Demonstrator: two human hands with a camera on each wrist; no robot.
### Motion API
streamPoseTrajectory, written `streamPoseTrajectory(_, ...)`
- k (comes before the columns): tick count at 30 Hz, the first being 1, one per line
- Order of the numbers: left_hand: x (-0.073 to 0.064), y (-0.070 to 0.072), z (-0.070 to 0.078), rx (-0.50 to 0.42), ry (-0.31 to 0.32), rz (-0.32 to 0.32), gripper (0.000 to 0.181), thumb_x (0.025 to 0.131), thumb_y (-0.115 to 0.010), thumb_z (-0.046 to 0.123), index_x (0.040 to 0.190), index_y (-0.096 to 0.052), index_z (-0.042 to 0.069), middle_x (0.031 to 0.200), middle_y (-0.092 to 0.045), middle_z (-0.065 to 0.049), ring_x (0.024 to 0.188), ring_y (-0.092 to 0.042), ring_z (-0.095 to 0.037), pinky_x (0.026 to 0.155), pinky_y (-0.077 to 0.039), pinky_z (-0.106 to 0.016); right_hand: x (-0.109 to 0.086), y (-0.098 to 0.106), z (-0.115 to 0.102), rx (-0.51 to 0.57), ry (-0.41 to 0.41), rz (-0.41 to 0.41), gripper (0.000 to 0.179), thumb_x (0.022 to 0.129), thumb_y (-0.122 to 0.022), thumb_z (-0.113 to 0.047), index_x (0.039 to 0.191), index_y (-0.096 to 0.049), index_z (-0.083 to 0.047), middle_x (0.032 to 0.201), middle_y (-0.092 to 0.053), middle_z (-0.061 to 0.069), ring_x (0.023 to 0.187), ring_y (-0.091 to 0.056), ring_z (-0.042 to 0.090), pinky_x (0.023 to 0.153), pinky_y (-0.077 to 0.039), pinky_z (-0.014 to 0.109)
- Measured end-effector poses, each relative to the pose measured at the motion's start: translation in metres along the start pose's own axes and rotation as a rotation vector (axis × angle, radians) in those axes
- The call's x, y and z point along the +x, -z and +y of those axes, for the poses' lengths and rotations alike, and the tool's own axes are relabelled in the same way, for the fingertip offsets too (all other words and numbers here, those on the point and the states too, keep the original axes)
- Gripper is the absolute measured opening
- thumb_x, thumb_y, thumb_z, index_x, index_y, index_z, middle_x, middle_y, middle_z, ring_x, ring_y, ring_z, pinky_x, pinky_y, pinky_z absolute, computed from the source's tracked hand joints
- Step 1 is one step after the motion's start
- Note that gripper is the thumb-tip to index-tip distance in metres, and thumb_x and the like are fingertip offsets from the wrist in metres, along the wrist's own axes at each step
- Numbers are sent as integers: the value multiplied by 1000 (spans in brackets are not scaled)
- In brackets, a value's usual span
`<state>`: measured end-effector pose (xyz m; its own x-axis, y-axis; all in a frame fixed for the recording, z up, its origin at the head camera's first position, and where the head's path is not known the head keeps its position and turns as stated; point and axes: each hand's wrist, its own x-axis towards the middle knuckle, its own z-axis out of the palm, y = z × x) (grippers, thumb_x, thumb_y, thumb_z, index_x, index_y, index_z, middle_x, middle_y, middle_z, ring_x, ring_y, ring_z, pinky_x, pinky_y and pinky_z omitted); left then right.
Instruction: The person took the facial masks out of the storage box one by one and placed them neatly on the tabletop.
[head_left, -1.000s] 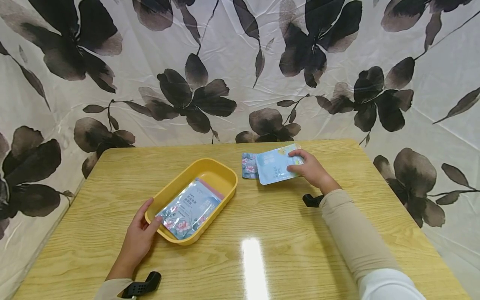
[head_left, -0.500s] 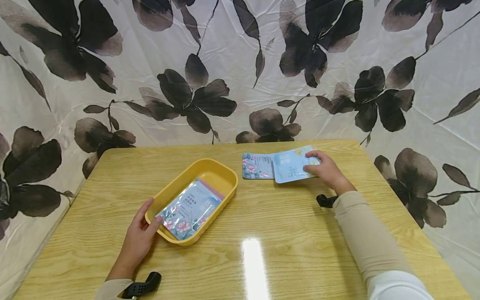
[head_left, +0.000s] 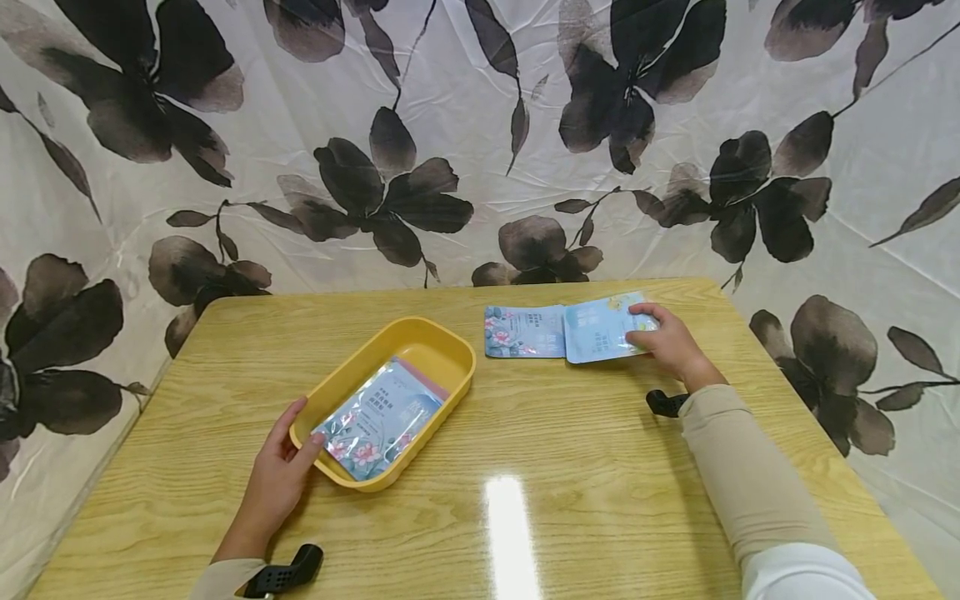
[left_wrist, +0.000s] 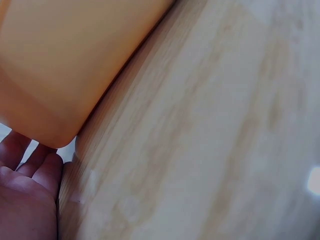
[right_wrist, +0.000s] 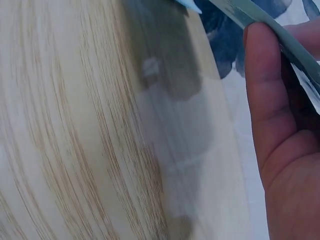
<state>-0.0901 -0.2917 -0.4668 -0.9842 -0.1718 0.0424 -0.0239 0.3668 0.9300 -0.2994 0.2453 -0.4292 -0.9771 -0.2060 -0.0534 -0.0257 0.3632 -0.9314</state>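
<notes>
Yellow, smooth and perhaps plastic, a long tray with rounded corners (head_left: 438, 350) stands at a slant on the light wood-grain bench (head_left: 555, 458), and it serves here as the landmark. The person's left hand (head_left: 276, 475) is clamped on the near-left corner of the tray, with the thumb over the rim and the other fingers against the outside wall, as the left wrist view also shows. Inside the tray lies 1 glossy, pale blue-grey rectangular packet printed with pink flowers and dark lettering (head_left: 378, 408); a pink strip (head_left: 423, 377) shows along its far edge.

To the right of the tray, well apart from the left hand, the person's right hand (head_left: 672, 343) pinches the right end of a light blue flat pouch with rounded corners (head_left: 600, 329). In the right wrist view the pouch's edge passes between the digits, tilted, and a shadow falls on the bench. Between this pouch and the tray, a blue-lilac rectangular packet with pink flowers at its left end (head_left: 523, 332) lies flat; the pouch overlaps its right end in the head view, but I cannot tell if they touch.

Behind the tray hangs a white cloth with large dark flowers (head_left: 480, 125). Beige sleeves (head_left: 757, 475) cover the forearms, and 2 black devices (head_left: 288, 573) sit at the wrists.
</notes>
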Motion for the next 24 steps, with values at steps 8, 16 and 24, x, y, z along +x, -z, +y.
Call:
streamPoseTrajectory(8,0,0,2,0,15,0,66,106,-54,24,161,-20,9,157,-26,-28,132,-40,-35,87,-39,-4,1,9,8,24,-24,34,58,96,-61,-3,149,-37,3,140,-39,28,82,-58,9,76,-56,36)
streamPoseTrajectory(16,1,0,0,-13,17,0,67,106,-54,23,161,-19,10,158,-24,-28,136,-35,-42,87,-38,-3,4,10,12,56,-45,36,62,96,-58,0,152,-33,2,128,-45,24,83,-60,6,73,-58,34)
streamPoseTrajectory(24,0,0,0,-8,7,-2,66,106,-54,22,161,-19,9,157,-24,-29,135,-36,-43,86,-39,-3,9,7,15,80,-69,50,64,96,-58,0,154,-30,2,137,-39,27,85,-59,7,75,-58,32)
